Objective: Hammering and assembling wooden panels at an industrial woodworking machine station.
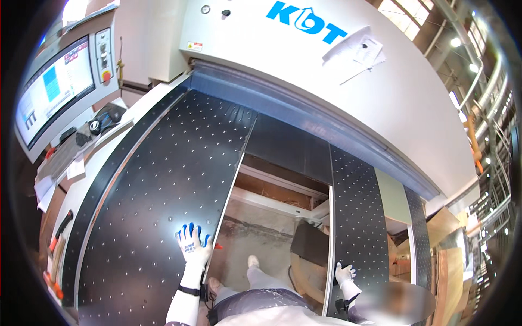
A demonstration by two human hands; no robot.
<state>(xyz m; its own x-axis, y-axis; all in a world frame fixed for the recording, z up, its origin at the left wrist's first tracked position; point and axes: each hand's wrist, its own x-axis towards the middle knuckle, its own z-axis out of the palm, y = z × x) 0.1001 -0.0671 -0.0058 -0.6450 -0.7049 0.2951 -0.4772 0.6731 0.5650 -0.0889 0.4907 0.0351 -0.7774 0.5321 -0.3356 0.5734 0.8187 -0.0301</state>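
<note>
Left hand in glove, fingers spread flat on wide black table, right hand open on narrow black table, wrist partly blurred out, holding nothing

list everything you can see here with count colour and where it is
perforated flat machine tables: two, black with small dots, left wide, right narrow
large machine housing: one, white, top
control screen panel: one, grey frame, upper left
sheets of paper: a few, white, on the housing
concrete floor: grey, in the gap between tables
left hand: white glove with blue fingertips, flat on the wide table's edge
right hand: white glove, on the narrow table
</note>
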